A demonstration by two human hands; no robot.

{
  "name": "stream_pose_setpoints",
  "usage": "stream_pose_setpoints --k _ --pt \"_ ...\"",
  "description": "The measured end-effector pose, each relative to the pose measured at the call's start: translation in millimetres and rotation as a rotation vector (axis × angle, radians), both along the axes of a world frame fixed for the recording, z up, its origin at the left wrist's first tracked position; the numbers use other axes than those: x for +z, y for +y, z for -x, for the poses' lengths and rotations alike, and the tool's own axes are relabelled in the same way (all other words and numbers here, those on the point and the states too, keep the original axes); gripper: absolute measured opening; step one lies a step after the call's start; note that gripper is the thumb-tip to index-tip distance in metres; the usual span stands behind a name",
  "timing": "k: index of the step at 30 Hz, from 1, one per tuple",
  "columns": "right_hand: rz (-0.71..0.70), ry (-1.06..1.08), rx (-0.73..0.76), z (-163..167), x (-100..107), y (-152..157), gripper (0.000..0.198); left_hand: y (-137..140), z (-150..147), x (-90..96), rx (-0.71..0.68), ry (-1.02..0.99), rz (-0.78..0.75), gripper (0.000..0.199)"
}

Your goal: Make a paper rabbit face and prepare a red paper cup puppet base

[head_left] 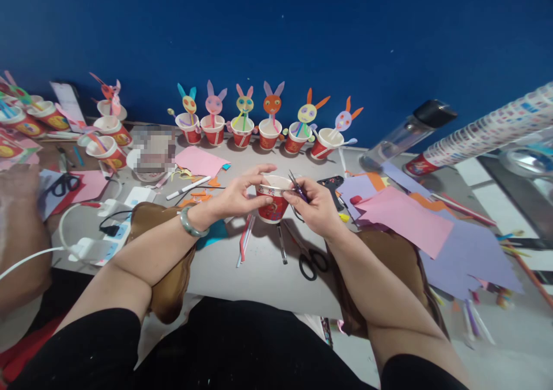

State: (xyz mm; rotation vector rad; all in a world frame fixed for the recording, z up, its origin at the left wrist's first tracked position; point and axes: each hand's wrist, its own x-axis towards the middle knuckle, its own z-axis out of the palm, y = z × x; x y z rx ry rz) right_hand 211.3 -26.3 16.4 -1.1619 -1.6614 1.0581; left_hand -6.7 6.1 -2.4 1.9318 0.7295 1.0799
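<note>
A red paper cup point(272, 207) with a white inside stands upright between my hands, above the table. My left hand point(247, 189) grips it from the left, thumb on the outer wall and fingers by the rim. My right hand point(314, 201) is closed on a small pointed metal tool point(297, 186) with a dark purple handle, its tip up near the cup's right rim. The right thumb touches the cup's side. Close below lie black-handled scissors point(311, 262), a pen point(282, 245) and red and white straws point(246, 240).
Several cups with paper rabbit heads point(268, 133) line the blue wall. Coloured paper point(406, 217) and a stack of cups point(479, 128) lie right. A power strip point(114, 237), white marker point(189, 188) and another person's arm point(21, 234) are left. A clear bottle point(400, 139) stands behind.
</note>
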Motion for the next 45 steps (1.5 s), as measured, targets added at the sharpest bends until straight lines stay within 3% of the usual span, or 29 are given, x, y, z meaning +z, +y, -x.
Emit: stream_pose_setpoints --k 10,17,21,24,27,33,38,40,42,45 --pt "0.005 0.007 -0.018 2.2 -3.6 0.0 0.030 -2.0 0.0 6.8 -0.033 -0.032 0.119 0.029" --pt "0.008 0.030 0.010 1.6 -7.8 1.6 0.030 0.9 4.9 12.3 -0.182 0.033 0.251 0.033" --pt "-0.011 0.004 -0.011 1.6 -8.4 1.6 0.029 0.3 4.8 11.5 -0.135 0.034 0.287 0.033" --pt "-0.086 -0.072 -0.051 2.6 -7.7 -1.4 0.026 -1.4 1.0 10.2 -0.050 0.051 0.193 0.028" --pt "-0.234 -0.207 -0.085 2.4 -8.8 -5.5 0.017 -4.8 -3.0 9.0 0.048 0.047 -0.009 0.017" --pt "-0.591 -0.406 0.039 -3.9 -17.5 -9.5 0.009 -14.4 0.2 5.4 0.251 0.171 -0.461 0.013" --pt "-0.605 -0.382 -0.029 -2.8 -16.5 -13.6 0.007 -18.7 4.2 -3.0 0.297 0.130 -0.589 0.006" --pt "-0.553 -0.272 -0.097 0.9 -13.4 -15.4 0.005 -16.8 1.9 -7.2 0.340 0.025 -0.547 0.023" --pt "-0.462 -0.142 -0.128 5.2 -10.2 -16.1 0.006 -13.2 -1.6 -10.4 0.335 -0.108 -0.387 0.059" --pt "-0.286 -0.004 -0.092 10.5 -7.9 -15.0 0.016 -8.7 -5.0 -10.6 0.096 -0.256 0.110 0.095"
